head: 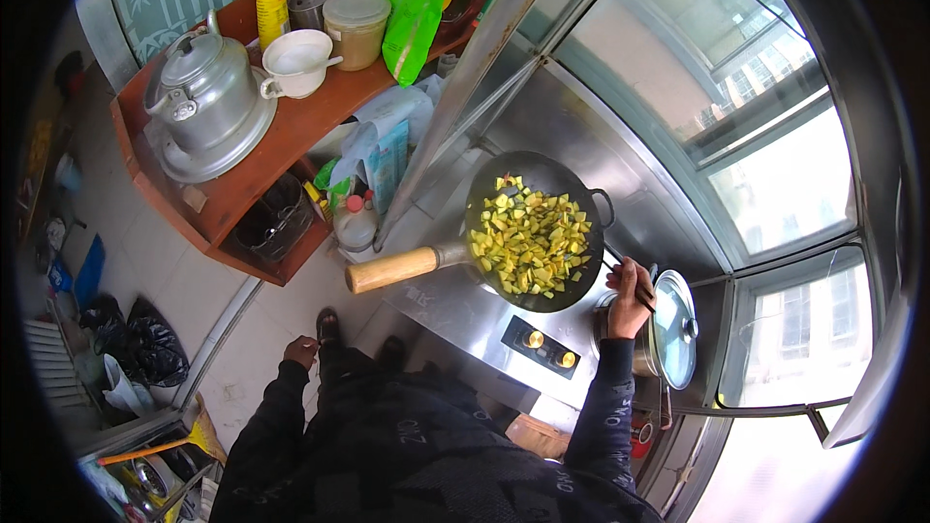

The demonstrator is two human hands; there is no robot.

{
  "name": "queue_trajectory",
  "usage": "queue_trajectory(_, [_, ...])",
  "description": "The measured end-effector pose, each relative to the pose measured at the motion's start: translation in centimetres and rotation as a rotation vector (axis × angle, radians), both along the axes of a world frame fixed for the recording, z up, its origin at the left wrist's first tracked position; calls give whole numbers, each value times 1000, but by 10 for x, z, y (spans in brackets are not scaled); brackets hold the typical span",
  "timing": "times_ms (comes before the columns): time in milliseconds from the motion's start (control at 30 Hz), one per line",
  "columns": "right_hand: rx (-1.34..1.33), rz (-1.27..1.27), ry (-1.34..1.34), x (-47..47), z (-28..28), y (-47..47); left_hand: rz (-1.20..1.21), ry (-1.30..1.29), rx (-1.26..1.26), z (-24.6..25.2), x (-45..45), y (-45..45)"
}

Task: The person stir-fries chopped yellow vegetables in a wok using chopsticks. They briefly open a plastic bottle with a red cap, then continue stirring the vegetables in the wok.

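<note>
My right hand (pixel 631 298) grips a thin dark utensil (pixel 644 296) beside the wok; I cannot tell if it is chopsticks or a handle. The black wok (pixel 501 178) sits on a steel cooktop (pixel 465 312), its wooden handle (pixel 396 269) pointing left and a small loop handle on the far side. Chopped yellow-green vegetable pieces (pixel 534 240) fill much of the wok. My left hand (pixel 300 352) hangs low at my side, above the floor, with fingers curled; whether it holds anything is unclear.
Right of the wok stands a steel pot with a glass lid (pixel 676 334). Two gold knobs (pixel 551 349) are on the cooktop's front. On the left, a red-brown shelf (pixel 305 127) holds an aluminium kettle (pixel 192 80), a white cup (pixel 296 62) and a green bag (pixel 415 14). Windows rise behind.
</note>
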State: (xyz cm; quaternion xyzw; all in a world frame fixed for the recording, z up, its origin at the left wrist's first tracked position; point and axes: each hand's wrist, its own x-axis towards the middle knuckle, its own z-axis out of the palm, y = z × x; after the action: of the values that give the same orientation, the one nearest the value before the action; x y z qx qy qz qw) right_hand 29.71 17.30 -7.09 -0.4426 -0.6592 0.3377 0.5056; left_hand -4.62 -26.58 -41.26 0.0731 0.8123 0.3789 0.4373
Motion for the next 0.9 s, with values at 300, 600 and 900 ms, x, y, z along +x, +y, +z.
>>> queue_trajectory(300, [-181,207,106,-90,-42,-13,46,-36,118,-10,1,-4])
queue_trajectory(600, [10,278,-194,-122,-39,-54,4,-40,-7,-1,-1,0])
queue_trajectory(900, [-2,15,-16,-12,-4,1,26,7,-5,3,-5,-3])
